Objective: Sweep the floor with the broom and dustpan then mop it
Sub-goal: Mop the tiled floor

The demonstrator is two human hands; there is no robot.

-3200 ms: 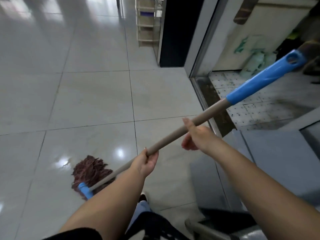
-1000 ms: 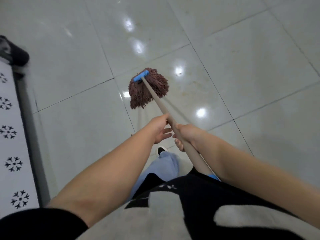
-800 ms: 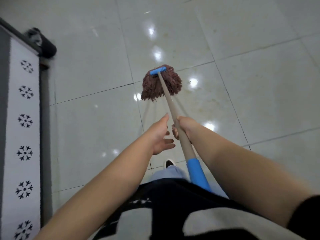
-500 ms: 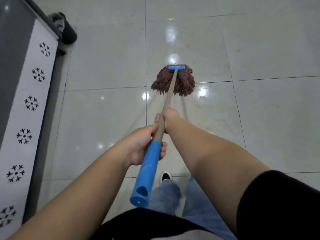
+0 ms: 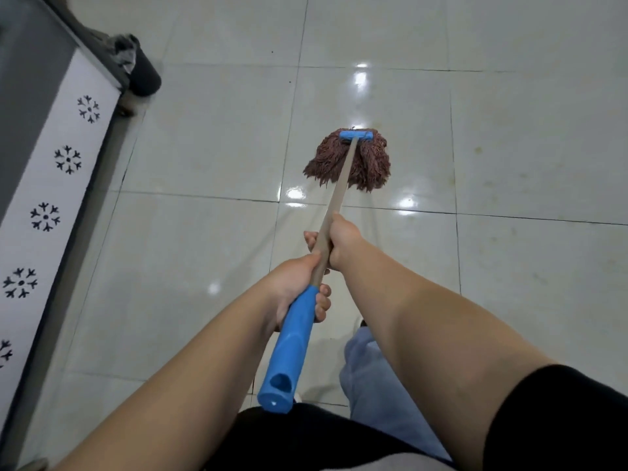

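Head view: glossy tiled floor (image 5: 210, 147) fills the frame, a patterned panel (image 5: 51, 185) along its left edge. Mop (image 5: 350, 161) lies ahead, its head flat on the tiles and its shaft angled back toward the body. Both forearms extend forward. Right hand (image 5: 343, 243) is clamped on the tan shaft; left hand (image 5: 299, 287) sits just behind it, fingers (image 5: 323, 300) wrapped round the blue grip.

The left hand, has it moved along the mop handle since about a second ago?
Yes. The left hand has slid from the bare pole toward the person and now grips the top of the blue grip, below the right hand.
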